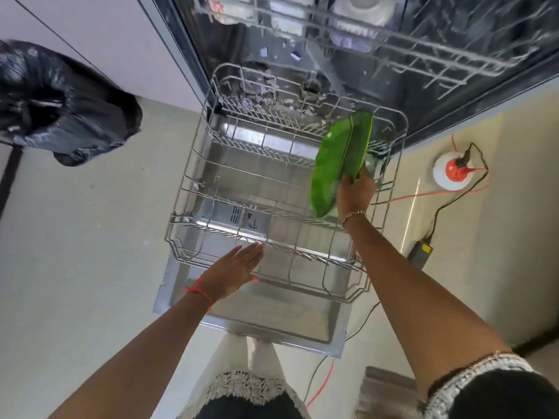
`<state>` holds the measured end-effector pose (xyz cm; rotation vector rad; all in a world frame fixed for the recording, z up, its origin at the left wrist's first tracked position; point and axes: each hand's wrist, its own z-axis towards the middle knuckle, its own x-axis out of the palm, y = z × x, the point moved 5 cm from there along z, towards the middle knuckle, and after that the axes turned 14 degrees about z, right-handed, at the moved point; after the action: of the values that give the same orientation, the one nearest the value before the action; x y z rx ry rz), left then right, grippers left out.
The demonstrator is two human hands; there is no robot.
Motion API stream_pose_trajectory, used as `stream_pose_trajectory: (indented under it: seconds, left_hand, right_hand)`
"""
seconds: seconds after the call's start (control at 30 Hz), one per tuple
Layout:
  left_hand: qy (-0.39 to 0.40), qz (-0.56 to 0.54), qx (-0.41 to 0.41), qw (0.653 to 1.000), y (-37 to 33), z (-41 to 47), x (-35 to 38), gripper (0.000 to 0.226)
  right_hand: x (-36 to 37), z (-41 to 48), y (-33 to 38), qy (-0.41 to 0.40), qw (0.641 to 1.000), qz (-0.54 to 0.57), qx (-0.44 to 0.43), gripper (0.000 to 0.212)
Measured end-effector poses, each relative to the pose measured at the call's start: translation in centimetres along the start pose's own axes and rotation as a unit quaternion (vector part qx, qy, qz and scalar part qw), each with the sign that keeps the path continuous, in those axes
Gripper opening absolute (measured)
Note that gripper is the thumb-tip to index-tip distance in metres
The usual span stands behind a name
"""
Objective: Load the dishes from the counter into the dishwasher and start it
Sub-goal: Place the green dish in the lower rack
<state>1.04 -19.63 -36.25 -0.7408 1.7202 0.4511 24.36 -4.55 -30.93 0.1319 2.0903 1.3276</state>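
Green plate (338,158) stands on edge, tilted, at the right side of the dishwasher's pulled-out lower rack (185,176). The right hand (355,192) holds it, fingers clamped on its near edge. The left hand (233,270) lies flat at the rack's near left rim, fingers straight and together; whether it touches the wire I cannot tell. The rack sits over the open door (272,322). Far off, the upper rack (423,52) holds white dishes. A black bin bag (60,101) sits at left.
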Motion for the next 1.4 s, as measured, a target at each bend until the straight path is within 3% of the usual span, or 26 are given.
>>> stream_pose_trajectory:
  seconds: [0.2,0.33,0.43,0.53,0.63,0.9,1.07,1.2,1.3,1.4]
  left_hand:
    - [-0.019,-0.083,0.027,0.996,-0.3,-0.2,3.1,0.039]
    - [-0.013,-0.134,-0.003,0.991,0.1,-0.9,3.7,0.033]
    - [0.021,-0.145,-0.011,0.989,0.1,-1.4,4.4,0.035]
    - [0.065,-0.181,-0.017,0.981,0.1,-1.8,5.7,0.055]
    - [0.045,-0.165,-0.003,0.985,-0.1,-1.8,5.6,0.066]
    - [-0.011,-0.148,0.016,0.989,-0.1,-1.6,5.0,0.035]
    - [-0.011,-0.163,0.004,0.987,0.0,-1.9,5.3,0.035]
    - [-0.006,-0.163,-0.002,0.987,-0.1,-1.7,4.7,0.028]
    - [-0.016,-0.139,-0.014,0.990,-0.1,-1.3,3.6,0.040]
    - [-0.019,-0.114,-0.011,0.993,0.7,-0.8,1.6,0.030]
  right_hand:
    - [4.1,3.3,-0.9,0.009,0.998,-0.034,-0.051,0.040]
    - [6.4,4.1,-0.6,0.003,0.997,-0.019,-0.080,0.057]
    - [7.3,4.6,-0.7,-0.003,0.997,-0.024,-0.073,0.060]
    - [8.3,5.2,-1.4,0.016,0.996,-0.061,-0.064,0.051]
    - [9.0,5.4,-2.0,0.042,0.992,-0.092,-0.072,0.052]
    - [12.8,5.5,-2.6,0.148,0.976,-0.157,-0.008,0.053]
    - [13.4,6.6,-3.5,0.210,0.963,-0.165,0.019,0.057]
    - [12.2,5.8,-3.4,0.210,0.960,-0.182,0.021,0.065]
    - [10.9,4.3,-3.6,0.210,0.960,-0.183,0.032,0.066]
    - [9.5,2.5,-3.2,0.234,0.951,-0.203,0.019,0.066]
